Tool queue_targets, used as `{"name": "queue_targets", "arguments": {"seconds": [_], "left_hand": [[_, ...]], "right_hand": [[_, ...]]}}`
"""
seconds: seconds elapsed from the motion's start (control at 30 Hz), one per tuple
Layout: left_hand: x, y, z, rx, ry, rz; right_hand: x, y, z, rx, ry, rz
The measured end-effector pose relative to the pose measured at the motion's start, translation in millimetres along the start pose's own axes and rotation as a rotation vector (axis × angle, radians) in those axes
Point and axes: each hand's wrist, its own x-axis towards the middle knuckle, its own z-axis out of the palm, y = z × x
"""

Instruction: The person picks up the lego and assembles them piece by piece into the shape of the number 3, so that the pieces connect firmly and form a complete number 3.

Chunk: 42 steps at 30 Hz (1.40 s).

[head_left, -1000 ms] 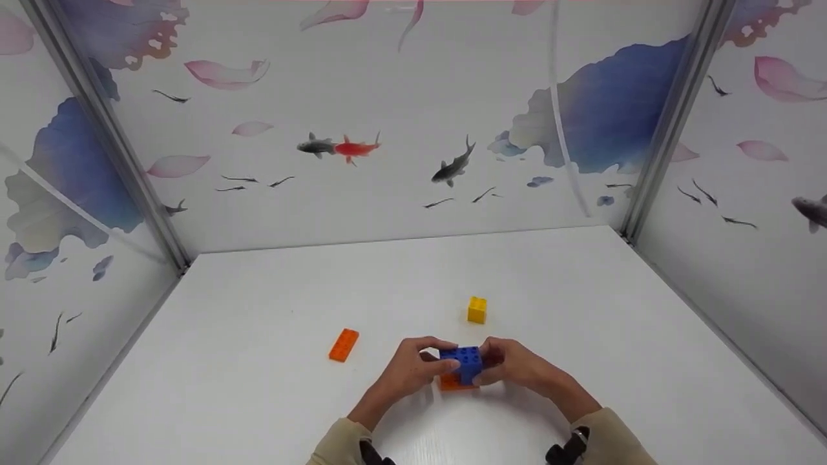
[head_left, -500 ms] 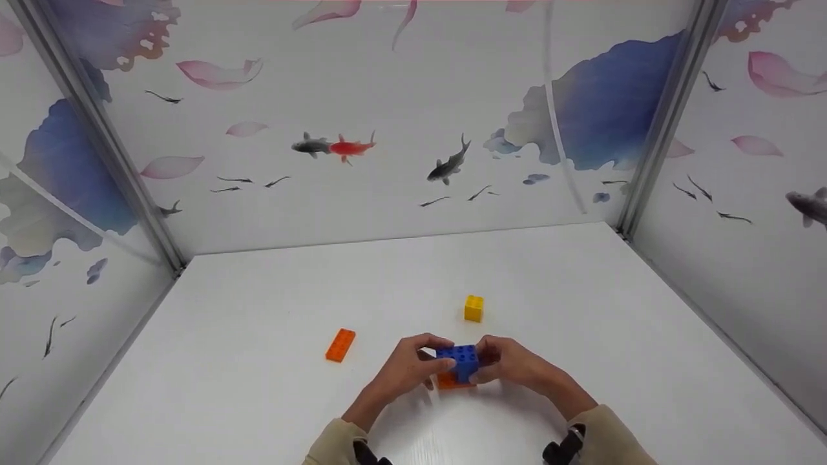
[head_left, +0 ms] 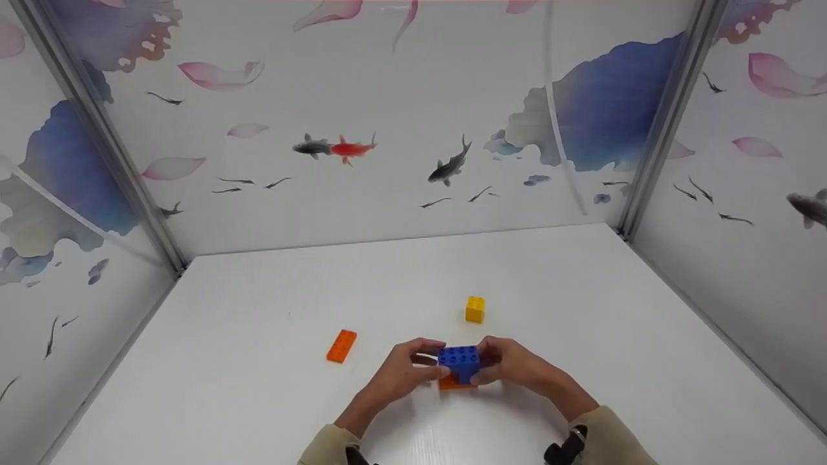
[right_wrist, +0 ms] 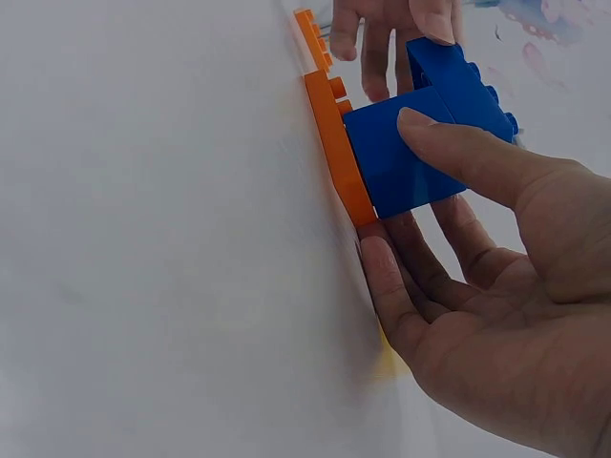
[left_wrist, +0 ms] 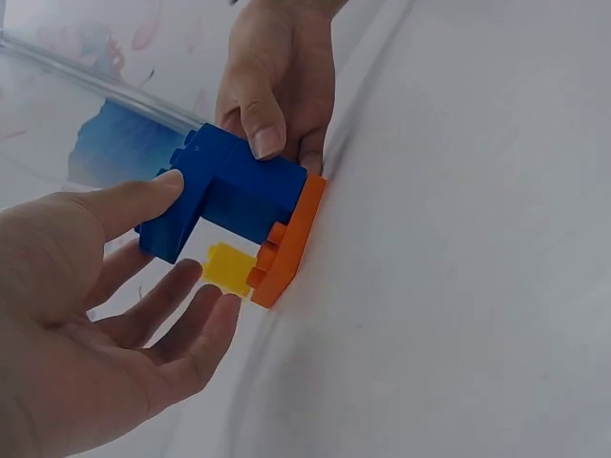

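Note:
An eight-stud upper blue brick (head_left: 459, 355) sits on a lower blue brick (right_wrist: 396, 157), its left end overhanging. Beneath them is an orange plate brick (left_wrist: 294, 246), its bare studs showing under the overhang. My right hand (head_left: 517, 363) grips the lower blue brick, thumb flat on its near face and fingers behind. At the overhanging end, my left hand (head_left: 399, 373) pinches the upper blue brick, the thumb (left_wrist: 158, 198) on its near side and the index finger behind. The other left fingers curve loosely below, not gripping the orange plate.
A yellow brick (head_left: 475, 310) stands on the white table (head_left: 258, 400) beyond the hands. Another orange plate brick (head_left: 341, 346) lies to the left. Printed wall panels (head_left: 387, 213) enclose the table at the back and both sides.
My left hand has shifted slightly left and its fingers have drawn back off the top of the upper blue brick, baring its studs. The right hand keeps its grip.

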Motion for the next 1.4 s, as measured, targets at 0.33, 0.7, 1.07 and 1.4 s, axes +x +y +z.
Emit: {"name": "queue_targets", "arguments": {"seconds": [0.33,0.7,1.07,1.4], "left_hand": [[-1.5,-8.2,0.6,-0.148,-0.024,-0.038],[-0.6,-10.2,1.4,-0.148,-0.017,-0.048],[2.5,-12.5,-0.7,-0.120,0.005,-0.081],[2.6,-13.2,0.6,-0.146,-0.006,-0.088]], "right_hand": [[0,-1,0,0.001,-0.001,0.016],[-6,-6,-11,-0.028,-0.056,0.044],[1,-13,-36,-0.028,0.203,0.041],[33,-10,-40,0.003,0.393,0.078]]}}
